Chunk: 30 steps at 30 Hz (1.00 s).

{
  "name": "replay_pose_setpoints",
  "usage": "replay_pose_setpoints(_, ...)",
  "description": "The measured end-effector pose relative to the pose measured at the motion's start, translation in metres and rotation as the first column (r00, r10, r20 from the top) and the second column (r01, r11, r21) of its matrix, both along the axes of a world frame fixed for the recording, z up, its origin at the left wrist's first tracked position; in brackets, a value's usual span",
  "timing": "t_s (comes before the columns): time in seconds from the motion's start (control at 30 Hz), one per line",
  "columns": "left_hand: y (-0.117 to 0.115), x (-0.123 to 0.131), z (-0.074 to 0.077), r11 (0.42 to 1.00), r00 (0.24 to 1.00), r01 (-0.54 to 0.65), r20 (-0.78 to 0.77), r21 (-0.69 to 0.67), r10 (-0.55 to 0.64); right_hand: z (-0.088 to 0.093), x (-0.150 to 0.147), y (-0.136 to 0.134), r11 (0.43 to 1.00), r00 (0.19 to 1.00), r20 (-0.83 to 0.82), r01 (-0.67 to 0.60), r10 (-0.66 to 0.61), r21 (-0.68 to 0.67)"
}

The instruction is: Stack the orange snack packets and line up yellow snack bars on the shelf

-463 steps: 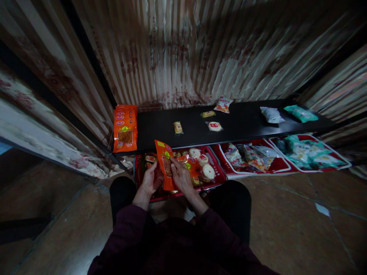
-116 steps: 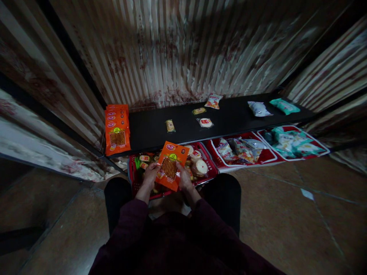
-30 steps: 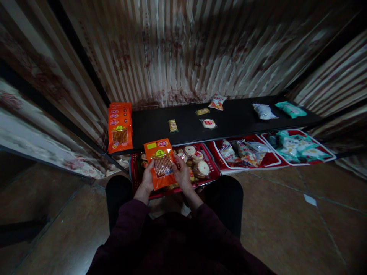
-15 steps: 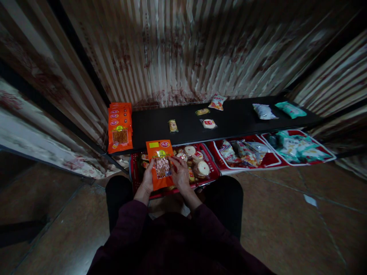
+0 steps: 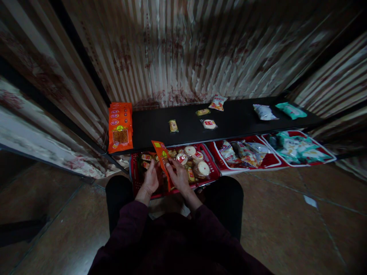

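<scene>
In the head view, the person's right hand (image 5: 178, 175) grips an orange packet (image 5: 162, 154) by its right edge, fingers laid along its face, above the left red basket (image 5: 213, 168). The left hand (image 5: 151, 179) is just beside the packet on the left, half curled with the thumb apart from the fingers; whether its fingertips touch the packet I cannot tell. The packet's long axis runs from far left to near right, with the yellow-labelled end pointing far. It is turned so that its printed face shows only as a narrow strip. In this view its far end overlaps the near edge of the black shelf (image 5: 149, 128), and its near end reaches towards the basket's near rim, between the left knee (image 5: 117, 196) and the right knee (image 5: 226, 202). The stack of orange packets (image 5: 120, 131) fills the shelf's left end, facing up, yellow-marked packet nearest. Bare shelf shows between that stack and the left yellow snack (image 5: 173, 126), and a wider bare stretch lies between the round white snack (image 5: 209, 124) and the white bag (image 5: 264, 112). To the right, the middle basket (image 5: 273, 160) sits just beside the left red basket.
</scene>
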<state>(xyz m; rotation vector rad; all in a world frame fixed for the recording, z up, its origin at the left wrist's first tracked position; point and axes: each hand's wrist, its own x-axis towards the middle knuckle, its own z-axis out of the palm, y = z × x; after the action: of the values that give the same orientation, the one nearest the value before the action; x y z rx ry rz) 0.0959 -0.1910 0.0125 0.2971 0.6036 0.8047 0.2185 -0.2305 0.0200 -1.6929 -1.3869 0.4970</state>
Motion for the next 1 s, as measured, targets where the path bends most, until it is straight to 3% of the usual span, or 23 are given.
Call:
replay_pose_setpoints(0.17, -0.001, 0.002, -0.009, 0.994, 0.980, -0.056, -0.185, 0.093, 0.073, 0.009, 0.000, -0.005, 0.982, 0.982, -0.125, -0.155, 0.141, -0.111)
replay_pose_setpoints(0.33, -0.004, 0.005, -0.008, 0.970, 0.964, 0.017, -0.262, 0.243, 0.048, 0.012, 0.003, -0.006, 0.957, 0.944, -0.248, -0.256, 0.217, -0.139)
replay_pose_setpoints(0.47, -0.003, 0.007, -0.010, 0.938, 0.957, 0.024, -0.279, 0.347, 0.079, -0.002, 0.009, -0.003, 0.976, 0.916, -0.363, -0.209, 0.173, -0.063)
replay_pose_setpoints(0.6, -0.001, 0.007, -0.013, 0.933, 0.915, 0.001, -0.376, 0.361, 0.145, -0.016, 0.017, 0.000, 0.987, 0.857, -0.501, -0.155, 0.119, -0.031)
replay_pose_setpoints(0.73, -0.001, 0.007, -0.016, 0.948, 0.849, -0.073, -0.479, 0.309, 0.222, -0.017, 0.023, 0.000, 0.993, 0.786, -0.614, -0.114, 0.069, -0.035)
replay_pose_setpoints(0.9, -0.002, 0.006, -0.020, 0.964, 0.882, -0.090, -0.429, 0.249, 0.193, -0.016, 0.025, 0.002, 0.997, 0.716, -0.697, -0.036, -0.018, -0.063)
replay_pose_setpoints(1.0, -0.001, 0.005, -0.020, 0.959, 0.863, -0.070, -0.465, 0.274, 0.196, -0.016, 0.025, 0.003, 0.997, 0.675, -0.737, -0.027, -0.036, -0.073)
